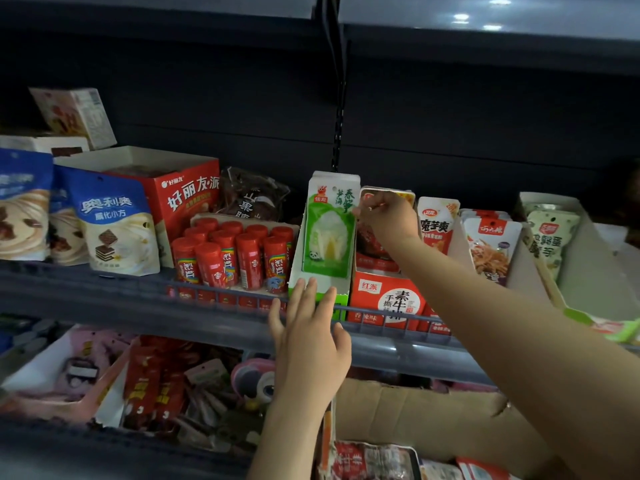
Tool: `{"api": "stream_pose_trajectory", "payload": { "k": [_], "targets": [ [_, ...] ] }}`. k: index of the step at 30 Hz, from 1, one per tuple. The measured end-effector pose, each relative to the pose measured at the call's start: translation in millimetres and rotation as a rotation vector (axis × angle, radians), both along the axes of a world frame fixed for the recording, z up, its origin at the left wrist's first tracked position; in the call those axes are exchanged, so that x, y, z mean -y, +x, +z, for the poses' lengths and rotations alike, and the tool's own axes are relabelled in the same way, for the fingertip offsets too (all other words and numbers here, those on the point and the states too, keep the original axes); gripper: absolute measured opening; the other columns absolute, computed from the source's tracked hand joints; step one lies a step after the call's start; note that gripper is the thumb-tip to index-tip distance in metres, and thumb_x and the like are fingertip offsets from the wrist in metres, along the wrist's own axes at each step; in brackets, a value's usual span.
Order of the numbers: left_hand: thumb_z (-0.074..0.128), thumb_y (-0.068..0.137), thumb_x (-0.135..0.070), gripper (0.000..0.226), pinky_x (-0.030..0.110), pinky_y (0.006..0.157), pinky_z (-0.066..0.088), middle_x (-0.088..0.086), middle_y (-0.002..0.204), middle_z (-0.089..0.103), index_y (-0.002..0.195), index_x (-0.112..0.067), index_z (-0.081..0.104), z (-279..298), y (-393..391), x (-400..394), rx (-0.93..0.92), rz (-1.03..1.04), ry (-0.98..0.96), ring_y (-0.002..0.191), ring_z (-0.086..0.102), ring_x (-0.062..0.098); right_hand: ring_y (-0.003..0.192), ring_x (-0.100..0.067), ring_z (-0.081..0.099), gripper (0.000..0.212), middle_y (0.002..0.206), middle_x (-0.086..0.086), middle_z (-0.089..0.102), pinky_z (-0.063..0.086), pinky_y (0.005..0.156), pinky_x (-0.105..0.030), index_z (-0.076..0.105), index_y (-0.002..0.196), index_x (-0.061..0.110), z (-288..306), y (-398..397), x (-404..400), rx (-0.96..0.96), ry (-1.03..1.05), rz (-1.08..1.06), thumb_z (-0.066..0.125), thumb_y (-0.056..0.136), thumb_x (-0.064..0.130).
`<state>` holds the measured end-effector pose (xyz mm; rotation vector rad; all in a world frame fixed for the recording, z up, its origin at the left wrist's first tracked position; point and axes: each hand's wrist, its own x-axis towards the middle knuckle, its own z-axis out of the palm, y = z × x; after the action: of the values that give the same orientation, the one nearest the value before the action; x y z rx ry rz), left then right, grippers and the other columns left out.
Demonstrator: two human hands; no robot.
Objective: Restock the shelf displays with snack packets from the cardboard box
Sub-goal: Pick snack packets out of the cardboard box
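A green and white snack packet (329, 230) stands upright in a white and green display box (341, 295) on the middle shelf. My right hand (388, 220) is raised beside the packet's upper right edge and pinches it there. My left hand (308, 337) is flat, fingers straight, with the fingertips pressed against the front of the display box. The brown cardboard box (415, 414) sits below the shelf at the lower right, with red and white packets (370, 460) lying in it.
Red display box (384, 296) of snack packets stands right of the green one, more packet displays (491, 244) beyond. Red candy tubes (235, 254), a red carton (187, 199) and blue wafer bags (114, 220) fill the left. The shelf rail (207, 296) runs in front. Lower shelf holds mixed packets (162, 386).
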<state>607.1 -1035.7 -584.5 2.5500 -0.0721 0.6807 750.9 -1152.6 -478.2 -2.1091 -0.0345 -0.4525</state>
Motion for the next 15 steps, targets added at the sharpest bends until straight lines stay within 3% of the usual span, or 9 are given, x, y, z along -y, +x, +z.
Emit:
{"api": "stream_pose_trajectory", "payload": {
  "k": [3,5,9,12,15],
  "targets": [
    [0.037,0.097,-0.033,0.053,0.04,0.116,-0.01,-0.004,0.159,0.011,0.148,-0.028,0.026,10,-9,5,-0.027,-0.019,0.034,0.146,-0.004,0.009,0.07,-0.004,0.053,0.017,0.092,0.005,0.065,0.038,0.054,-0.016,0.065,0.099,0.015,-4,-28,12,0.032,-0.002,0.027,0.064,0.087,0.027],
    [0.041,0.097,-0.031,0.053,0.039,0.116,-0.01,-0.003,0.159,0.012,0.148,-0.027,0.027,15,-16,8,-0.008,-0.042,0.02,0.146,-0.003,0.01,0.069,-0.002,0.053,0.012,0.083,0.011,0.061,0.038,0.054,-0.015,0.064,0.095,0.019,-9,-56,23,0.083,0.001,0.08,0.063,0.089,0.029],
    [0.048,0.093,-0.025,0.049,0.041,0.117,0.002,0.002,0.154,0.028,0.142,-0.022,0.041,17,-32,18,0.039,-0.097,0.03,0.144,0.016,0.017,0.072,0.0,0.057,0.004,0.079,0.016,0.062,0.044,0.061,-0.011,0.066,0.089,0.024,-27,-122,56,0.268,-0.103,0.152,0.063,0.089,0.027],
    [0.053,0.085,-0.02,0.042,0.042,0.11,0.021,0.006,0.137,0.051,0.127,-0.017,0.058,13,-53,31,0.11,-0.133,0.008,0.129,0.042,0.025,0.069,-0.006,0.058,0.001,0.079,0.008,0.065,0.045,0.061,-0.015,0.067,0.088,0.026,-49,-163,80,0.251,-0.101,0.188,0.066,0.087,0.025],
    [0.051,0.089,-0.019,0.04,0.038,0.108,0.023,0.001,0.135,0.05,0.129,-0.019,0.056,6,-75,46,0.049,-0.209,0.051,0.128,0.04,0.02,0.072,-0.006,0.059,0.009,0.082,0.008,0.066,0.042,0.062,-0.01,0.066,0.087,0.03,-79,-200,104,0.195,-0.127,0.18,0.069,0.085,0.022]
  ]
}}
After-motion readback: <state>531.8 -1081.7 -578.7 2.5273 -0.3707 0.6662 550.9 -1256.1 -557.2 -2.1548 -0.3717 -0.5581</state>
